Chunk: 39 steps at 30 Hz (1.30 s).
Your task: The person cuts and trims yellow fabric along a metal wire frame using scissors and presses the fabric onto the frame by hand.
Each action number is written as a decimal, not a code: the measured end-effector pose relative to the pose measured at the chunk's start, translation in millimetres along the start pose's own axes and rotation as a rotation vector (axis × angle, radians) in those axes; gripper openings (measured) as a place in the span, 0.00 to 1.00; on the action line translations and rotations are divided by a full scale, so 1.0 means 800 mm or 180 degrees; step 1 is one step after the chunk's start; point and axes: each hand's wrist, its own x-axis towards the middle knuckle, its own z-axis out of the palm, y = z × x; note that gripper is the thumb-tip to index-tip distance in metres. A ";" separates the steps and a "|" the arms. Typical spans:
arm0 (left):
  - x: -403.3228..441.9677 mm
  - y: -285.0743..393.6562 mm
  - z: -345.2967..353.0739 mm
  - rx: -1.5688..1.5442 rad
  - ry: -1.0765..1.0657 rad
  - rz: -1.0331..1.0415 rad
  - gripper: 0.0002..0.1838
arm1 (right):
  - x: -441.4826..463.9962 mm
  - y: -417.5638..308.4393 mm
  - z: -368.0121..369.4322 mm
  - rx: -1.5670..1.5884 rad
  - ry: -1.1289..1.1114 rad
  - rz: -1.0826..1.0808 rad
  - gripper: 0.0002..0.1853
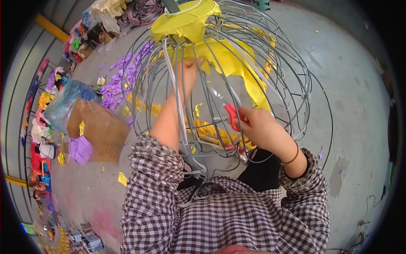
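Observation:
A large round frame of grey wires (296, 84) stands before me, with a yellow fabric disc (184, 21) at its top. Yellow fabric (237, 59) hangs inside, beneath the disc. My left hand (189, 74) reaches in among the wires, its fingers closed at the lower edge of that fabric. My right hand (258, 127) is closed around the red handles of scissors (231, 115) at the front of the frame. Their blades are blurred and point up and left, toward the hanging fabric, apart from my left hand.
Crumpled purple fabric (120, 80) lies on the floor behind the frame's left side. Left of it are a cardboard box (101, 131) and a plastic bag (67, 103). Orange-yellow fabric (211, 129) lies low inside the frame. Colourful piles line the far left.

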 end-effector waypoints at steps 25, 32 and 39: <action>0.007 -0.021 0.011 -0.1089 -0.0277 0.0150 0.13 | 0.078 0.001 0.002 0.0289 0.1178 0.0198 0.24; 0.014 -0.029 0.013 -0.1023 -0.0212 0.0114 0.12 | 0.077 -0.002 -0.003 0.0791 0.1037 0.0195 0.25; 0.014 -0.035 0.012 -0.1053 -0.0047 0.0090 0.12 | 0.082 -0.002 0.000 0.0814 0.1092 0.0096 0.26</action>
